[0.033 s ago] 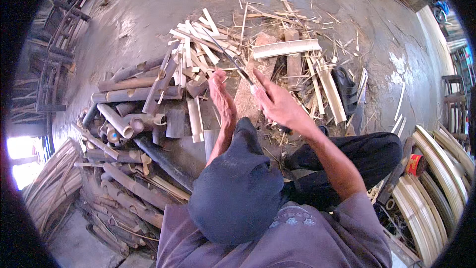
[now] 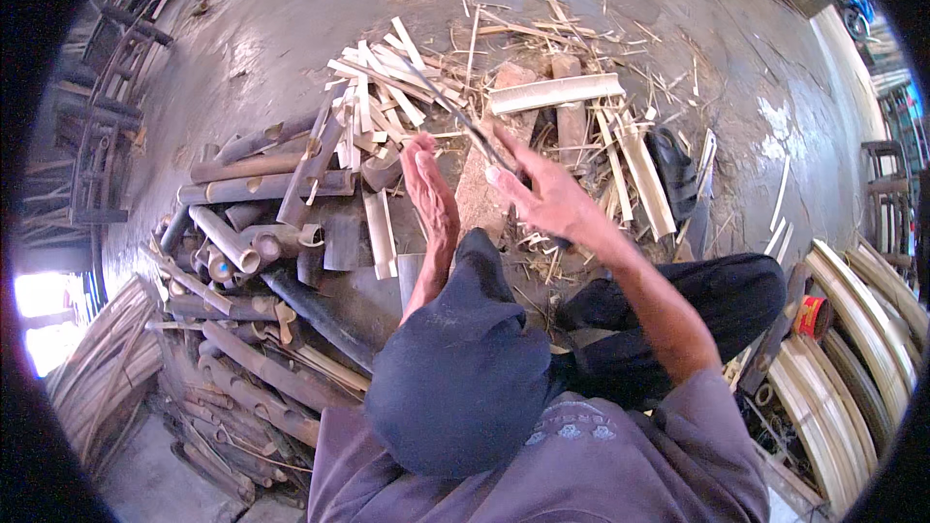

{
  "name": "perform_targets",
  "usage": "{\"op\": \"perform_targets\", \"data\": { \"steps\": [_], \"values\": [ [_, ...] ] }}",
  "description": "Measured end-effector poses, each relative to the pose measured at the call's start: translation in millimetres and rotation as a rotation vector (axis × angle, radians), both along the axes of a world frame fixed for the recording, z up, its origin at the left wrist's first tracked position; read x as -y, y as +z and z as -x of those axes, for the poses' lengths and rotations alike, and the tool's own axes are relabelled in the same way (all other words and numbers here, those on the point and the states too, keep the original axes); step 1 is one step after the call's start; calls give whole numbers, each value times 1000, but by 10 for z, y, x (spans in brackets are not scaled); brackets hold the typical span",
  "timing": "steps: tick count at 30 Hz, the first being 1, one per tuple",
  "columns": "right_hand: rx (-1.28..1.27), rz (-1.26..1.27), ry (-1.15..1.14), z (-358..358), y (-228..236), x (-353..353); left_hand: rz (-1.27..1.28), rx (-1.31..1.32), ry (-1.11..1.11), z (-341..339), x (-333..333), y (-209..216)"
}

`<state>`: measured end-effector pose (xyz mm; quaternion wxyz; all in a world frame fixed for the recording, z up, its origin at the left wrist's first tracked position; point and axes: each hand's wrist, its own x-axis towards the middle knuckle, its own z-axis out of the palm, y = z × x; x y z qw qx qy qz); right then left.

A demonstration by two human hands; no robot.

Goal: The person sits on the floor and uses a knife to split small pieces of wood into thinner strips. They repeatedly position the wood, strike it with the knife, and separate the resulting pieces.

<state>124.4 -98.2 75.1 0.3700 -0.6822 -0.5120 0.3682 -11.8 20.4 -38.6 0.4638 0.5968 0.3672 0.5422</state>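
Floor (image 2: 281, 58) takes up most of the view, pale scraps scattered on it. Person seated low, in a dark cap (image 2: 460, 378), grey shirt (image 2: 659, 455) and black trousers (image 2: 697, 300), one bent leg out to the right. Heap of bamboo poles (image 2: 271, 184) at left; split bamboo lengths (image 2: 814, 397) stacked at right.

Tan board (image 2: 484, 189) lies ahead of the person, between and beyond the hands. Half-round bamboo piece (image 2: 557, 94) rests across its far end. Loose heap of pale strips (image 2: 373, 87) just left of that.

Right hand (image 2: 552, 199): closed around the near part of a long thin dark tool, looks like a knife (image 2: 470, 126); index finger laid forward along it. Knife slants up-left over the board, far end near the strips, blurred. Left hand (image 2: 428, 182): raised beside the knife, fingers partly curled; cannot tell whether it pinches anything. Shavings (image 2: 542, 271) litter the near side.

Risks, as judged: left fingers could get cut, being so close to the blade, if the right hand's hold slips. Knife tip could snag in the strips, because they lie loose and crossed. Half-round piece could rock or roll if bumped, its curved shape giving poor footing.
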Motion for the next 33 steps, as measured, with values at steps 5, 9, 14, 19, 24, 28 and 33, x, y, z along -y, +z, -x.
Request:
{"op": "perform_targets", "data": {
  "steps": [5, 9, 14, 19, 24, 28, 33],
  "values": [
    [87, 83, -112, -446, 143, -159, -555, -289, -35, -461, -50, 785],
    [302, -33, -76, -596, 12, -242, -688, -445, -91, -802, -208, 919],
    [427, -118, -166, -615, -234, -352, -852, -526, 46, -921, -276, 859],
    [195, 48, -146, -625, -252, -345, -846, -537, 11, -897, -291, 861],
    [290, -3, -213, -809, -438, -311, -591, -383, -259, -1150, -336, 855],
    [605, -121, -175, -744, -356, -211, -792, -606, -4, -1119, -244, 818],
    [-65, 128, -116, -544, -587, -115, -549, -427, -196, -919, -162, 890]
  ]
}}
